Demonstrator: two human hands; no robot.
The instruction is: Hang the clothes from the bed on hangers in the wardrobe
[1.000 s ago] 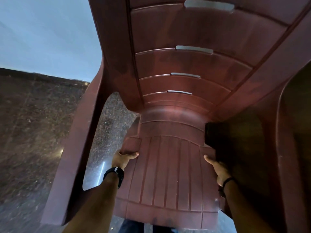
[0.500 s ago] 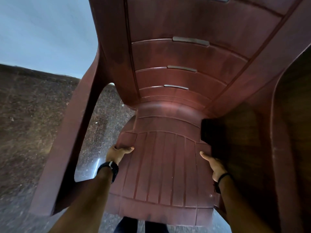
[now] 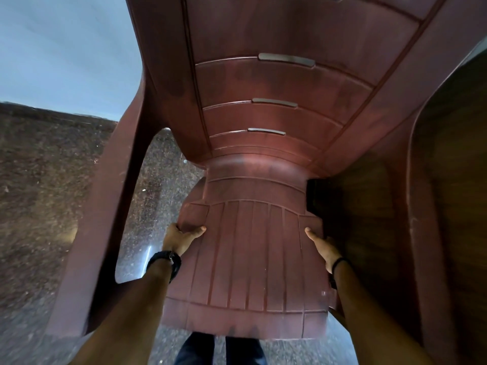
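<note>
Chair: maroon moulded plastic armchair (image 3: 263, 180), lifted off the speckled granite floor (image 3: 39, 193), seat facing camera.
Left grip: left hand (image 3: 179, 237) curled round left seat edge.
Right grip: right hand (image 3: 325, 250) curled round right seat edge.
Clothes: not visible.
Writing: none legible.

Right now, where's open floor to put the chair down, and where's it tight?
Free: the speckled floor to the left, out to the pale wall, and the strip seen through the chair armrest opening. Tight: the right, where a wooden panel sits beside the chair's right side. Left hand and right hand grip the seat edges.
</note>
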